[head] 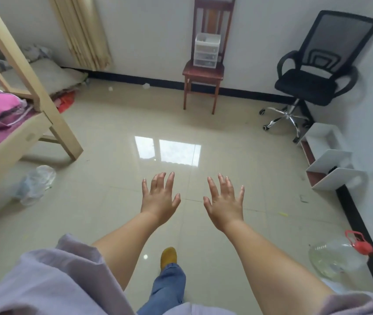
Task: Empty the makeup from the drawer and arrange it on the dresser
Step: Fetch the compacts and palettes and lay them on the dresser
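I see my left hand [160, 198] and right hand [224, 203] side by side over the floor [103, 201], fingers [170, 181] spread wide, holding nothing. The little drawer box [206, 50] sits on the wooden chair [203, 71] at twelve o'clock, far from both hands.

Black office chair [315, 71] by the wall — bed frame [21, 123] opposite.

A small white plastic drawer unit [206, 51] stands upright on a wooden chair [203, 71] by the wall. Its 3 clear drawers are shut; the contents are too blurred to identify.
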The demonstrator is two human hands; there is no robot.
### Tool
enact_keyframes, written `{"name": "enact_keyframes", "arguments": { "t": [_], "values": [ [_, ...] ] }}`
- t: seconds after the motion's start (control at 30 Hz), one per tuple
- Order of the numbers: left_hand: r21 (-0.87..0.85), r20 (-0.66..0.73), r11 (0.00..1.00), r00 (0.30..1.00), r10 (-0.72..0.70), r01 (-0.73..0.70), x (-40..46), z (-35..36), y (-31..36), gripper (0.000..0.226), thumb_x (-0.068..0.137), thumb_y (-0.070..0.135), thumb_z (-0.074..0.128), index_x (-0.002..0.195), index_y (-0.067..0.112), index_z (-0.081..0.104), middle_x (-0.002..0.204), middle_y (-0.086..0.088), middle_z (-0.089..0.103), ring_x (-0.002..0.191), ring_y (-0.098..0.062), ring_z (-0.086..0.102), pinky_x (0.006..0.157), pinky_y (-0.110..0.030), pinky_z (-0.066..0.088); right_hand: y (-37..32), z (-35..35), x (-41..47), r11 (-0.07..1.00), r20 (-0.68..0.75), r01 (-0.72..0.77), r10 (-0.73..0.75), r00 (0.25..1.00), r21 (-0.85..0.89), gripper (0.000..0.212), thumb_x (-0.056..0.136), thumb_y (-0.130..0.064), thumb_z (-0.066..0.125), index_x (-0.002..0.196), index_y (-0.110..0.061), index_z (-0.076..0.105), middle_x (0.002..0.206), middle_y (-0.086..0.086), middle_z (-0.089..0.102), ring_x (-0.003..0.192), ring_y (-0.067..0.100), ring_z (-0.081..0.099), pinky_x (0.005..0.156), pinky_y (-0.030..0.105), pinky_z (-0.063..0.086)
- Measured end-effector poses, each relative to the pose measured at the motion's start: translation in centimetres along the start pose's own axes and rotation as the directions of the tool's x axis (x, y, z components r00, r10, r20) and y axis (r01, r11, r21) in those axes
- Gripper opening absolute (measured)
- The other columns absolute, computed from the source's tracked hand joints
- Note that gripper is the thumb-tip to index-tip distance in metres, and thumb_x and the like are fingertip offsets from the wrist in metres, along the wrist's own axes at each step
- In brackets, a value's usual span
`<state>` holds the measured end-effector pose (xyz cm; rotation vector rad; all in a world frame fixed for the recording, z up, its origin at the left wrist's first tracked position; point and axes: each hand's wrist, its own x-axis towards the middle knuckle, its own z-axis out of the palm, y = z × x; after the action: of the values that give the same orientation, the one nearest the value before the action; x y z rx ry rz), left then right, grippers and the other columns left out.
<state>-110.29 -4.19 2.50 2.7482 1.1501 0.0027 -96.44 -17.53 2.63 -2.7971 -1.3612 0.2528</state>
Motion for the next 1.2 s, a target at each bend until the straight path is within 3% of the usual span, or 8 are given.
{"name": "enact_keyframes", "arguments": {
  "t": [0.37, 0.6, 0.97, 1.2],
  "values": [
    [-0.008, -0.019, 0.996, 0.996, 0.09, -0.09, 23.7, -4.3, -1.9, 0.063, 0.095, 0.05, 0.019, 0.149, 0.023, 0.002, 0.153, -0.005, 0.01, 0.142, -0.02, 0.004, 0.114, -0.05, -0.005, 0.0, -5.5, 21.9, 0.993, -0.034, -0.108, 0.11, 0.993, 0.051, 0.057, 0.098, -0.049, 0.017, 0.149, -0.033, -0.001, 0.158, -0.002, -0.007, 0.145, 0.017, -0.009, 0.112, 0.057, -0.008],
    [-0.007, 0.04, 0.993, 0.992, 0.117, -0.117, 37.2, -3.6, 0.4, 0.063, 0.096, 0.052, 0.016, 0.149, 0.024, -0.001, 0.155, -0.004, 0.008, 0.143, -0.019, 0.001, 0.114, -0.049, -0.007, 4.2, -6.6, 34.8, 0.989, -0.026, -0.139, 0.141, 0.99, 0.055, 0.057, 0.097, -0.051, 0.016, 0.149, -0.033, 0.002, 0.158, -0.001, -0.005, 0.145, 0.018, -0.007, 0.112, 0.056, -0.008],
    [-0.054, -0.008, 0.997, 0.999, 0.048, -0.048, 64.0, -4.8, 8.8, 0.061, 0.097, 0.049, 0.017, 0.149, 0.023, -0.001, 0.154, -0.004, 0.009, 0.143, -0.018, 0.002, 0.114, -0.048, -0.006, 15.7, -11.3, 61.6, 0.995, -0.01, -0.093, 0.093, 0.996, -0.031, 0.057, 0.097, -0.05, 0.015, 0.15, -0.033, 0.002, 0.158, -0.001, -0.005, 0.145, 0.017, -0.006, 0.112, 0.056, -0.005],
    [-0.07, 0.03, 0.997, 0.999, -0.01, 0.013, 78.0, -4.4, 8.0, 0.062, 0.097, 0.05, 0.019, 0.149, 0.023, 0.0, 0.155, -0.004, 0.011, 0.143, -0.018, 0.003, 0.114, -0.048, -0.005, 16.3, -12.7, 76.9, 0.999, 0.043, 0.005, -0.004, 0.999, -0.032, 0.057, 0.097, -0.051, 0.015, 0.15, -0.033, 0.0, 0.158, -0.002, -0.008, 0.145, 0.017, -0.008, 0.112, 0.056, -0.007]
  ]
}}
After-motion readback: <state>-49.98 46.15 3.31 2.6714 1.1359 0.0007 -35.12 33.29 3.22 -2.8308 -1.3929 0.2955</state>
